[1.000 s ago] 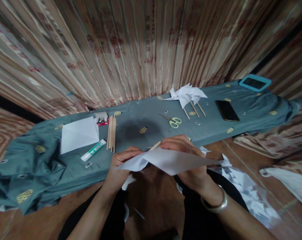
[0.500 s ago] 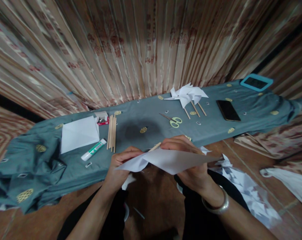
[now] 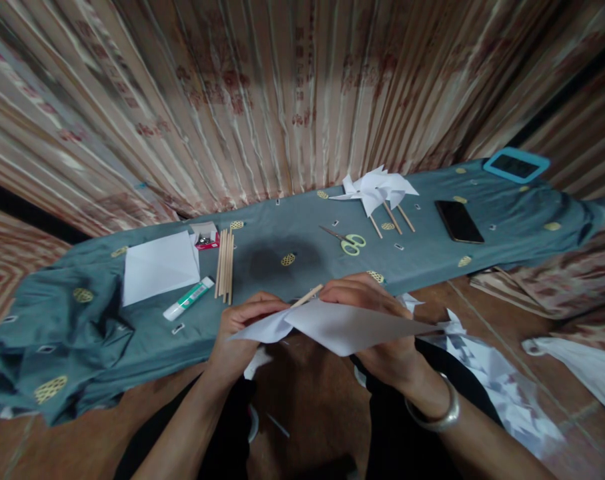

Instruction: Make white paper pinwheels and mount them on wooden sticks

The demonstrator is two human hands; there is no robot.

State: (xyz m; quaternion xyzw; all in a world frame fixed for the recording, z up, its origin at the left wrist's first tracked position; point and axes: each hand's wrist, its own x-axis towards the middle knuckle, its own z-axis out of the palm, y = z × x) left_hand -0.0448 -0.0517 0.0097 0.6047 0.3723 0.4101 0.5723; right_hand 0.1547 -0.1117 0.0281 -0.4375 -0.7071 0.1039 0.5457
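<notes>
Between my hands, above the near edge of the cloth-covered table, is a white paper pinwheel (image 3: pixel 349 325) with pointed, folded blades. Behind its middle shows a short length of a wooden stick (image 3: pixel 308 295), slanting up to the right. My left hand (image 3: pixel 246 327) is closed on the left side of the paper, near the stick's lower end. My right hand (image 3: pixel 377 320) is closed on the right side, its fingers bent behind the sheet close to the stick's upper end. The paper hides several fingertips and the spot where stick and paper meet.
On the table lie white paper sheets (image 3: pixel 162 268), a glue stick (image 3: pixel 188 299), a small pin box (image 3: pixel 205 237), several wooden sticks (image 3: pixel 225 267), scissors (image 3: pixel 349 242), finished pinwheels (image 3: pixel 377 190), a phone (image 3: pixel 459 221) and a blue-framed device (image 3: pixel 516 165). A bag of paper scraps (image 3: pixel 502 387) rests on the floor.
The paper's right part has tipped slightly downward, and a bit more of the wooden stick shows behind it. Both hands keep their hold, almost in place.
</notes>
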